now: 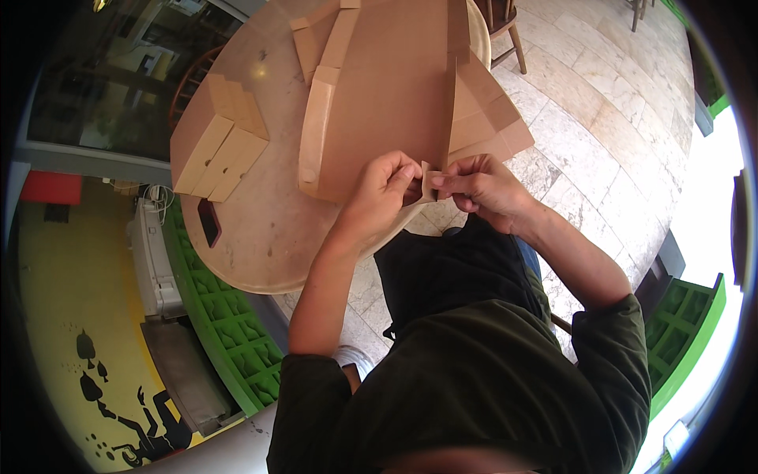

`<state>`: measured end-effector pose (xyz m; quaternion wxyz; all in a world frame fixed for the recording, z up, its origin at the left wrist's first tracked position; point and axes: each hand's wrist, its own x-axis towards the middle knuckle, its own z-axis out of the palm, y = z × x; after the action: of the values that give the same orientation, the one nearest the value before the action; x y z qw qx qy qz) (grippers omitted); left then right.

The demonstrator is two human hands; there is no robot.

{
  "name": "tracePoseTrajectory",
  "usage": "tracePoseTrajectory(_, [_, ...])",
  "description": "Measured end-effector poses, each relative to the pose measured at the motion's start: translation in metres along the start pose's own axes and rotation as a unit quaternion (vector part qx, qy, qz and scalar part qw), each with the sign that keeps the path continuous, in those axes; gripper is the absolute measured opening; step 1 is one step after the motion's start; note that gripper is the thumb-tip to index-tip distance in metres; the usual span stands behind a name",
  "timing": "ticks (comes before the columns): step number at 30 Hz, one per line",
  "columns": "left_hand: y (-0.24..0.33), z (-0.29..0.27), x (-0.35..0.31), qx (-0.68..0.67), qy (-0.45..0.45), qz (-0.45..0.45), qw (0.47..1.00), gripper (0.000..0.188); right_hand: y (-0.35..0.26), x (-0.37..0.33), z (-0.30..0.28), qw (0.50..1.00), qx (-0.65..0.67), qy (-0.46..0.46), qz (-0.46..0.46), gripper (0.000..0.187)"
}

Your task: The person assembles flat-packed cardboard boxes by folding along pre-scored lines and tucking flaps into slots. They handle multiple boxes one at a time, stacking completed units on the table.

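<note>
A large brown cardboard box (pixel 383 95), partly folded with its near right corner toward me, lies across the round table. At that corner my left hand (pixel 384 188) pinches the cardboard from the left side. My right hand (pixel 487 192) grips a small corner flap (pixel 429 180) between thumb and fingers, close beside the left. The box's right wall (pixel 451 110) stands up from its base, and its left edge (pixel 316 134) is bent up too. Some fingertips are hidden behind the flap.
Several folded cardboard boxes (pixel 225 150) stand together at the table's left, with a dark phone (pixel 209 223) near them by the edge. More flat cardboard (pixel 489 110) sticks out past the table's right side. A wooden chair (pixel 505 31) stands beyond on the tiled floor (pixel 588 142).
</note>
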<state>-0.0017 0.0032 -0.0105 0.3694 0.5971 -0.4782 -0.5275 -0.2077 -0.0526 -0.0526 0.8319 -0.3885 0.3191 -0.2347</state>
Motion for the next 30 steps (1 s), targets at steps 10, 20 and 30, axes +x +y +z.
tracePoseTrajectory(10, [0.007,0.006,0.009,0.083,-0.035,-0.007,0.996,0.02,-0.008,-0.004,-0.002,0.998,-0.047,0.032,0.031,0.018])
tracePoseTrajectory(20, [0.013,0.008,0.017,0.126,-0.078,0.014,0.989,0.013,-0.013,-0.009,-0.002,0.993,-0.109,0.039,0.026,0.02])
tracePoseTrajectory(30, [0.017,0.009,0.02,0.138,-0.09,-0.058,0.985,0.009,-0.008,-0.013,-0.017,0.993,-0.111,0.025,0.002,0.022])
